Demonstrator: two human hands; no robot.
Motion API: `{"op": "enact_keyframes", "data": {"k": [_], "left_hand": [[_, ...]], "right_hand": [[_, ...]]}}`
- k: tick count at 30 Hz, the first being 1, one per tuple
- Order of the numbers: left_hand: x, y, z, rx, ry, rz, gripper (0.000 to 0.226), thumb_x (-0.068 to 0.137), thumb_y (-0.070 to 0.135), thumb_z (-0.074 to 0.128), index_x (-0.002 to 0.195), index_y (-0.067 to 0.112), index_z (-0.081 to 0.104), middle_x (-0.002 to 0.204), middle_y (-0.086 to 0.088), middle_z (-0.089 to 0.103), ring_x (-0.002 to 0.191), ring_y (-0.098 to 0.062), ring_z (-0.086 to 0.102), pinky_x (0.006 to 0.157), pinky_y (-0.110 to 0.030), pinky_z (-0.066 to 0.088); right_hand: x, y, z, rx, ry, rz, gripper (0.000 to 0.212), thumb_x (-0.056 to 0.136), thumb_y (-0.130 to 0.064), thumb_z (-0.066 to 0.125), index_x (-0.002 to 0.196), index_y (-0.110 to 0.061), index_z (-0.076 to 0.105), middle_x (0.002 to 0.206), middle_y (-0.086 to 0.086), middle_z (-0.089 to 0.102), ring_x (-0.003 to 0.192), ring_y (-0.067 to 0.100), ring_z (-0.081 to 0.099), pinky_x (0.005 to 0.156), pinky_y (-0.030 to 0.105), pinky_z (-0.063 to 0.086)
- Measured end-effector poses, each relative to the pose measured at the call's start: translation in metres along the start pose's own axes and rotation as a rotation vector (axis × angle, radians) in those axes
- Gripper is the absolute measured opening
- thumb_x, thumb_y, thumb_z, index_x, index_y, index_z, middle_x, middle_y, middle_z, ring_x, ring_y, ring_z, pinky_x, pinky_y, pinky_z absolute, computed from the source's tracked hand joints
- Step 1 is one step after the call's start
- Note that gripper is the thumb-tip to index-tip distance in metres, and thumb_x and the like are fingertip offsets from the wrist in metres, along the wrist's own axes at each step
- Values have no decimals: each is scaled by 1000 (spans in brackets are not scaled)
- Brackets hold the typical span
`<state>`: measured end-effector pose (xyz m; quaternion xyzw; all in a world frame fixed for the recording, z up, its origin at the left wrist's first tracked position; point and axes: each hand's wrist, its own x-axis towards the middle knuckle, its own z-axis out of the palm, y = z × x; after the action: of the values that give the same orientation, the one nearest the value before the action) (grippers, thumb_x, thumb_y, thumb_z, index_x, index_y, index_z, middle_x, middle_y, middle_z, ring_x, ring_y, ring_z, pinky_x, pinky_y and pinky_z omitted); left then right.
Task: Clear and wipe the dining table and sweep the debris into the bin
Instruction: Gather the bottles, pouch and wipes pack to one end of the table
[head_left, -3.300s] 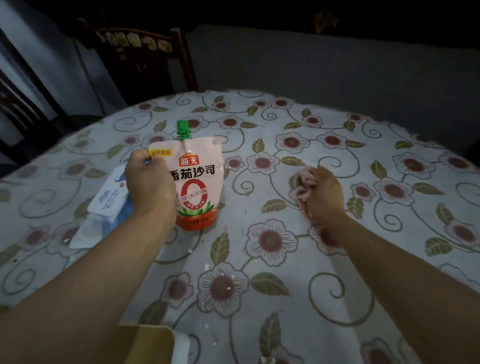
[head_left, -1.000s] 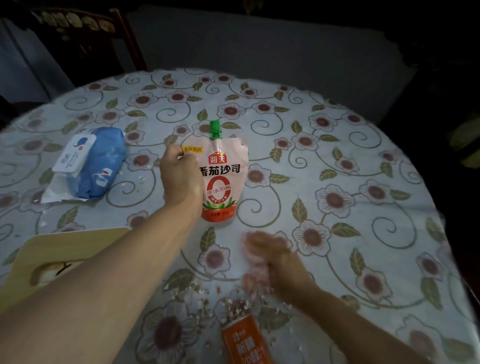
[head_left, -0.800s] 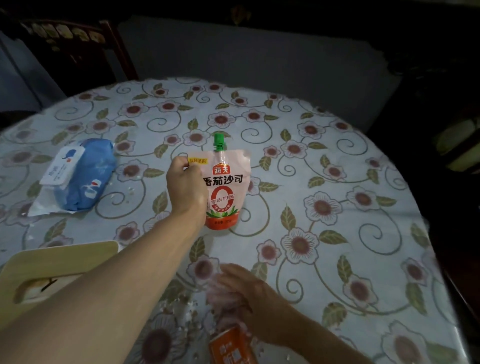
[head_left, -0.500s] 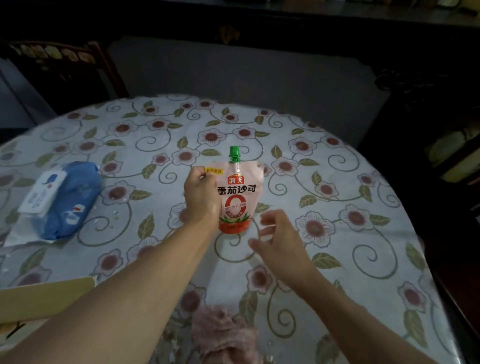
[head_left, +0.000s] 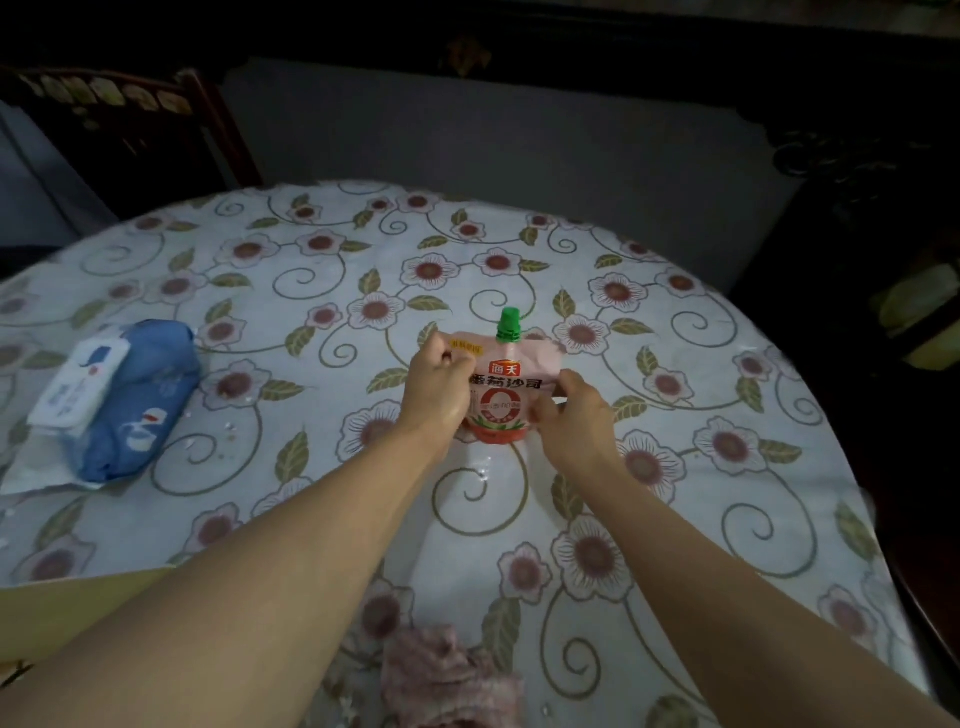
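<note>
Head view. The step in hand appears to be clearing: the pouch (head_left: 500, 385) is being taken off the worktop (head_left: 675, 322) so that the patch beneath can be wiped. The left hand (head_left: 441, 387) grips the pouch's upper left edge, fingers curled round it. The right hand (head_left: 574, 410) meets the pouch's right side, fingers bent toward it; whether they pinch it or only touch cannot be told. The pouch stands upright between both hands, green cap (head_left: 508, 325) uppermost. The cloth (head_left: 447, 680) lies loose on the worktop below the hands, near the body. A wipes pack (head_left: 124, 400) sits well to the left of the left hand. The next move likely calls for lifting the pouch aside, then retrieving the cloth.
</note>
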<state>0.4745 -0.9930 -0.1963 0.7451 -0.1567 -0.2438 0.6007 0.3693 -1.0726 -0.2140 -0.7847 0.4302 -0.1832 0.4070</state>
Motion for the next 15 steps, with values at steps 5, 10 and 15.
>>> {"op": "enact_keyframes", "data": {"k": [5,10,15], "left_hand": [[-17,8,-29,151,-131,-45,42,90,4,53,130,14,44,132,-4,54,114,-17,53,92,-28,46],[-51,18,-68,240,-126,33,37,87,1,51,114,26,45,132,-2,52,107,-13,50,84,-24,42],[-85,25,-128,370,-100,56,46,85,8,60,127,19,46,128,-3,54,112,-18,53,95,-30,44]], "right_hand": [[-18,-10,0,-23,-111,73,32,88,-12,54,117,-12,40,117,8,52,97,22,55,70,19,41],[-60,-31,-7,-100,-100,49,59,86,-14,60,136,-9,29,134,15,37,125,32,36,98,40,37],[-120,-67,4,-204,-197,-58,58,84,-22,65,136,-15,40,140,9,37,128,24,39,103,31,33]]}}
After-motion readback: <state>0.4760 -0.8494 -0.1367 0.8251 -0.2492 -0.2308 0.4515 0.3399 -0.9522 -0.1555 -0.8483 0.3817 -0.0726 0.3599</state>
